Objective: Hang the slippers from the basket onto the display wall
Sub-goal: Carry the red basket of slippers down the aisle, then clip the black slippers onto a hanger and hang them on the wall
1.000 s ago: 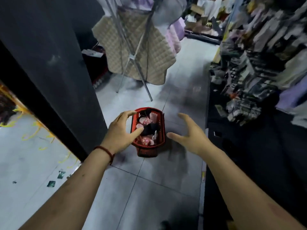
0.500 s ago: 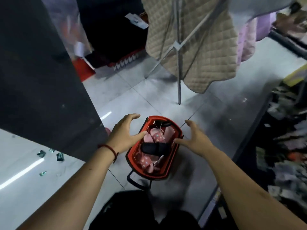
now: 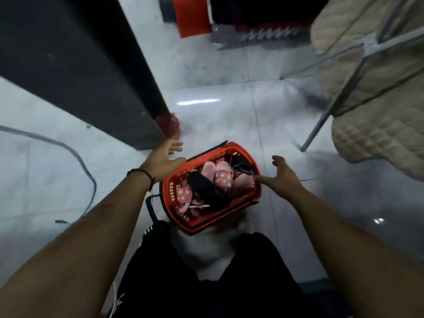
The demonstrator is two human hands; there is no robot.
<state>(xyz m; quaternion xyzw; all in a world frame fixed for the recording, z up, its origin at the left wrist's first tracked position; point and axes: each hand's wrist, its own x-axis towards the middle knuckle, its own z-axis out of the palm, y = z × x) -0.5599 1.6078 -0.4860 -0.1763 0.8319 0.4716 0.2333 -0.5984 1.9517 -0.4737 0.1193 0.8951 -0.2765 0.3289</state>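
Note:
A red plastic basket [image 3: 238, 216] stands on the tiled floor right in front of my legs. Inside lie pink slippers [image 3: 221, 176] with small prints and a black slipper [image 3: 206, 189] across them. My left hand [image 3: 166, 157] hovers at the basket's upper left rim with fingers spread, holding nothing. At the right rim, my right hand [image 3: 283, 174] reaches in with fingers spread, its thumb over the basket's edge. The display wall is out of view.
A dark pillar [image 3: 75, 65] rises at the left, close to my left hand. A metal rack leg [image 3: 319, 125] with beige quilted fabric [image 3: 376, 106] stands at the right. A grey cable [image 3: 75, 157] trails on the floor at left. A red bin [image 3: 190, 17] sits far back.
My view has tipped downward and closer; the basket now lies just before my legs. Both hands have dropped to either side of its rim, still holding nothing.

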